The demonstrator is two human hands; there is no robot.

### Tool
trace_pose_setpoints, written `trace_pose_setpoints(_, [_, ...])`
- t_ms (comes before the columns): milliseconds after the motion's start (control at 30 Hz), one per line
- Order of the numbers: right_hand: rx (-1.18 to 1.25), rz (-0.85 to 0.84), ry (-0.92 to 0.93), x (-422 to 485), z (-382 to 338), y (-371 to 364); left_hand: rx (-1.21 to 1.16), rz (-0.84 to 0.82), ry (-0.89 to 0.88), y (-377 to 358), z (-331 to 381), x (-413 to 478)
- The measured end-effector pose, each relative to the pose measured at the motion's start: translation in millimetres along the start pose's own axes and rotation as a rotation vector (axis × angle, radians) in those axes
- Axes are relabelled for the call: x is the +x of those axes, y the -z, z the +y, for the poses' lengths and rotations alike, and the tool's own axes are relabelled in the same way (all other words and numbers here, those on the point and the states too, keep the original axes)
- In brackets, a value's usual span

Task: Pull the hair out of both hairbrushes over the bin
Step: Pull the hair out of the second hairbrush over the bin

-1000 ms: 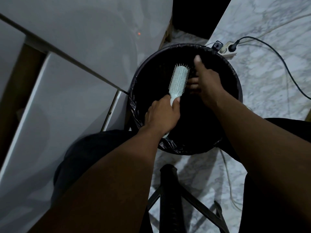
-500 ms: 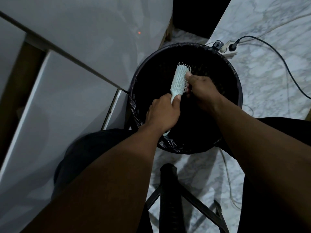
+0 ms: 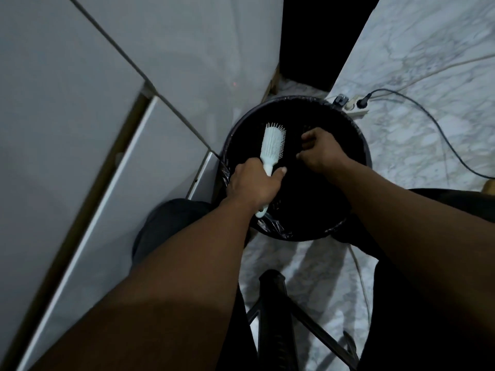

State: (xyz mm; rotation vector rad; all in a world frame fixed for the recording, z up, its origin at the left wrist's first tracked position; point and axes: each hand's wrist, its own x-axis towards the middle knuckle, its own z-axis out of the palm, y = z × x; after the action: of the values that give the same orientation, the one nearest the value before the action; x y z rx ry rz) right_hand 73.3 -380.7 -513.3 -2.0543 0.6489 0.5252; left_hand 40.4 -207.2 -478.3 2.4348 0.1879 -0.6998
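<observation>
A pale hairbrush (image 3: 273, 143) with light bristles is held upright over the black lined bin (image 3: 292, 99). My left hand (image 3: 254, 183) grips its handle, and the handle's end pokes out below my palm. My right hand (image 3: 320, 151) hovers over the bin a short way right of the brush head, apart from it, fingers pinched together. A faint dark tuft of hair (image 3: 306, 128) shows at its fingertips against the dark bin. Only one brush is in view.
A white cabinet (image 3: 134, 129) stands close on the left of the bin. A power strip (image 3: 353, 107) and a black cable (image 3: 439, 129) lie on the marble floor behind and to the right. Black stand legs (image 3: 273, 317) sit between my knees.
My right hand has pulled away from the brush bristles to the right with its fingers pinched. The brush has tilted slightly left in my left hand.
</observation>
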Motion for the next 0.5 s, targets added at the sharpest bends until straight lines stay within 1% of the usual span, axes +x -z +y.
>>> trace_pose_setpoints(100, [-0.174, -0.068, 0.048, -26.7, -23.6, 38.2, 0.064, 0.038, -0.032, 23.9, 17.2, -19.8])
trace_pose_setpoints(200, [-0.3, -0.132, 0.126, -63.5, -60.2, 78.8, 0.118, 0.088, -0.11, 56.4, 47.2, -44.3])
trace_pose_setpoints(333, [-0.321, -0.069, 0.233, -120.0, -121.7, 130.4, 0.128, 0.152, -0.21, 112.3, 93.2, -87.1])
trace_pose_setpoints(500, [-0.317, 0.029, 0.422, -214.8, -210.8, 182.5, 0.187, 0.393, -0.315, 196.1, 142.2, -160.1])
